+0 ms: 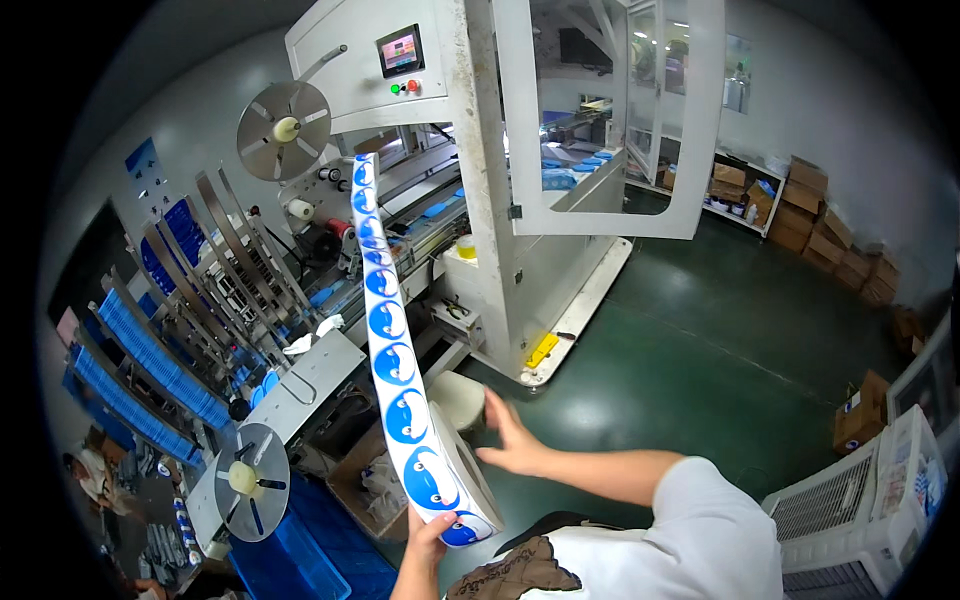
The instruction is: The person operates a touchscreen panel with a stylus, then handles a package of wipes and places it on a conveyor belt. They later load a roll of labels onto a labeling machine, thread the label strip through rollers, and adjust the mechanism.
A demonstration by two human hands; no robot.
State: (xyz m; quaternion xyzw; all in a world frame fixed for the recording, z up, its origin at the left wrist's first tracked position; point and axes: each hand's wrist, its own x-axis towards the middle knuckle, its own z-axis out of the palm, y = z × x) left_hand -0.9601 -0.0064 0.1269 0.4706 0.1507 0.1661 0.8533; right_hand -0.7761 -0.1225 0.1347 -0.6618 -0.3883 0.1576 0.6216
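My left hand (pixel 429 540) is closed on the lower edge of a large roll of stickers (pixel 430 475), white with round blue cartoon designs. From the roll a long printed strip runs up and away toward the machine, its far end near a metal reel disc (pixel 284 130). To the right of the roll is my right hand (pixel 512 437), fingers apart and holding nothing. It looks close to the roll's side but not touching it. The roll's underside is hidden.
A white machine (pixel 500 290) with a hinged door (pixel 690 200) stands ahead. At left are racks of blue stacked pieces (pixel 150 340), a second reel disc (pixel 252 482) and a blue bin (pixel 310 550). A stool (pixel 457 400) stands behind the roll; cardboard boxes (pixel 800 210) line the right wall.
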